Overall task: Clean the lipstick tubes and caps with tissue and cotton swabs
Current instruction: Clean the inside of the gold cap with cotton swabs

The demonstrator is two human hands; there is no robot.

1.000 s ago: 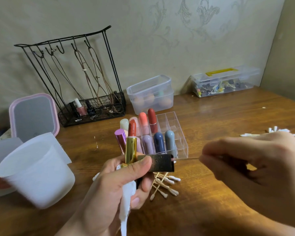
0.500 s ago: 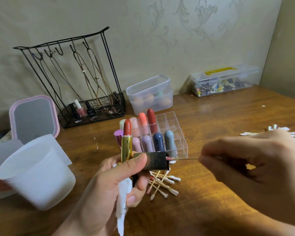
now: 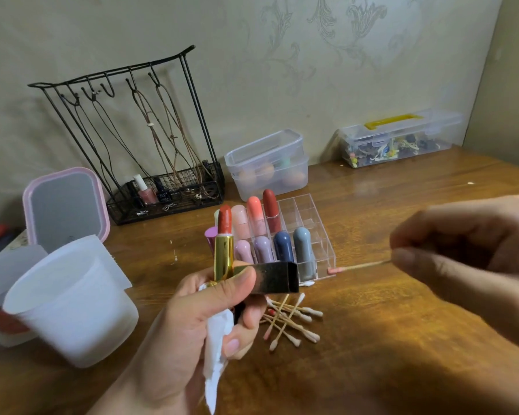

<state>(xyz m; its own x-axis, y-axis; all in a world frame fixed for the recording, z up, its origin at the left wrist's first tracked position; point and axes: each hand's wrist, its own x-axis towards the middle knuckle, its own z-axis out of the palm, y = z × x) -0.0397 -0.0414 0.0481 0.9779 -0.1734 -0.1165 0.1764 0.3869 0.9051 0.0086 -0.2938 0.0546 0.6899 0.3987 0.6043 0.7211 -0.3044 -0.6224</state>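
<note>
Head view: left hand [image 3: 198, 319] grips lipstick [image 3: 224, 250], light rigid cap [image 3: 274, 278] and tissue [image 3: 218, 348]; right hand [image 3: 474, 265] pinches a thin, snappable swab [image 3: 357, 266] by its stick.

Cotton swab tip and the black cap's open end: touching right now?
Apart. The head view shows the cotton swab, pinched by the right hand, with its pink-stained tip clear of the black cap held in the left hand; wood and organizer show between them.

Black wire rack [image 3: 126, 139] upper left, pink-framed mirror [image 3: 65, 209] left of it. White cup [image 3: 72, 307] lower left. Two clear boxes [image 3: 267, 164] [image 3: 399, 137] along the wall on the bench [image 3: 402, 339].
</note>
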